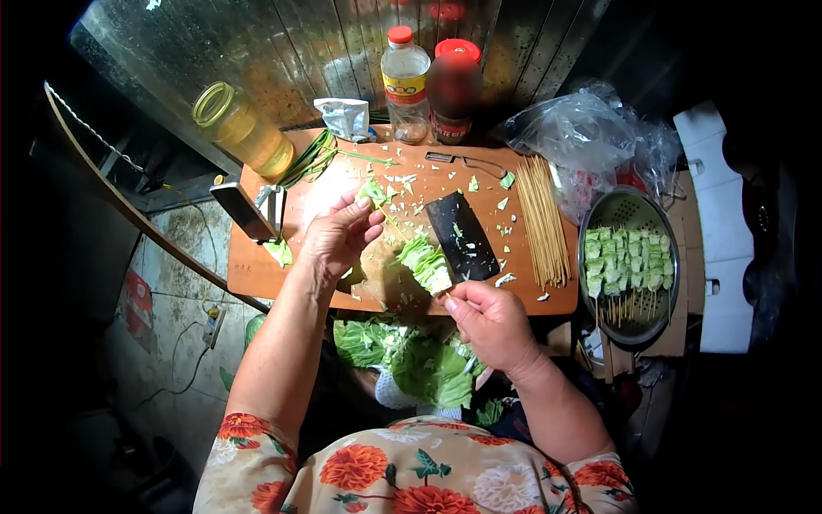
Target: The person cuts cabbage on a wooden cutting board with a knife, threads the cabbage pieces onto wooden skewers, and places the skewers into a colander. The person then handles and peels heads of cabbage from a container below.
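Pinched between thumb and fingers of my left hand (pixel 342 230) is a small piece of cabbage leaf (pixel 372 192), at the upper tip of a thin wooden skewer (pixel 394 225). My right hand (pixel 494 323) grips the skewer's lower end. Several folded cabbage pieces (pixel 425 262) are threaded on it just above my right fingers. Under the skewer lies the wooden board (pixel 300 206), strewn with green scraps. A dark cleaver blade (pixel 462 236) rests on it beside the threaded cabbage. Loose cabbage leaves (pixel 419 360) fill a container below the board's near edge.
Bare skewers (pixel 545 223) lie bundled at the right, by a metal colander (pixel 632 331) of filled skewers. A peeler (pixel 467 161), a clear bottle (pixel 405 86), a red-lidded jar (pixel 454 120) and plastic bags (pixel 591 128) sit behind. A phone (pixel 242 212) and a jar of yellow liquid (pixel 248 133) stand left.
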`<state>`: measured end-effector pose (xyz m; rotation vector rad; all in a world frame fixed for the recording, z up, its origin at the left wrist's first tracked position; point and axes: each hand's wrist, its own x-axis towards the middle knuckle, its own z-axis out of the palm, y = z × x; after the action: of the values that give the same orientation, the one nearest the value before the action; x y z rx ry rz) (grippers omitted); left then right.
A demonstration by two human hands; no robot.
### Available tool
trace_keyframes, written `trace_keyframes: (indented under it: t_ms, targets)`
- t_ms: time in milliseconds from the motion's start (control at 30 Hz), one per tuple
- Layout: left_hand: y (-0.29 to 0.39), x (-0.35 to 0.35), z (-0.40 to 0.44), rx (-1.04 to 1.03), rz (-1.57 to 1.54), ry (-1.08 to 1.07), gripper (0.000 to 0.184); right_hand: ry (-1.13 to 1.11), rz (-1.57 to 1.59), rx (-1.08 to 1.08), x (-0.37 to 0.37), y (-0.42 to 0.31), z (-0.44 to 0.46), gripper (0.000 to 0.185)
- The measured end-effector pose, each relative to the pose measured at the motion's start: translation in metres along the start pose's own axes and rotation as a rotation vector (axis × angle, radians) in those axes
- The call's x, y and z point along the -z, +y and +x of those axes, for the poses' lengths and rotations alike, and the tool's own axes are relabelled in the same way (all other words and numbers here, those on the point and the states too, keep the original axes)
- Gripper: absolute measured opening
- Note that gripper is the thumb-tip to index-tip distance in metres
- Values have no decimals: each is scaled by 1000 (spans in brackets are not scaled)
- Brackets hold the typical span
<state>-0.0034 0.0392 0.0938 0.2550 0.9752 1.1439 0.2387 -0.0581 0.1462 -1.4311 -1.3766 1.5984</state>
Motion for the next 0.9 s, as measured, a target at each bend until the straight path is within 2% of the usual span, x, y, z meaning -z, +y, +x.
trace_keyframes:
  t_ms: [67,133,233,333,467,567,633,733,800,900]
  targets:
    - [0,0,1,-7,37,3,26,-18,41,-41,1,1,0,16]
    - [-2,-1,1,-14,73,6,26,-61,-22,53,2,7,2,17]
    - [-4,-9,-2,-80,154,12,24,-33,-75,49,3,6,2,17]
    - [-8,-22,-13,-292,366,23,18,68,-184,160,-3,11,1,16]
    - [-16,-23,-17,-403,447,-60,18,84,-247,142,-5,3,-2,14]
    - [-25,-23,-27,-411,681,-210,18,120,-217,203,-7,8,2,14]
    - [-29,-32,-36,-342,611,-251,20,211,-183,232,-8,11,5,14]
    - [-32,-31,-35,-315,643,-224,23,209,-191,196,-7,9,2,14]
    - [-33,-27,-30,-297,725,-255,23,204,-203,193,-7,10,3,15]
    - [-35,-20,-22,-319,688,-318,28,190,-227,167,-4,10,5,15]
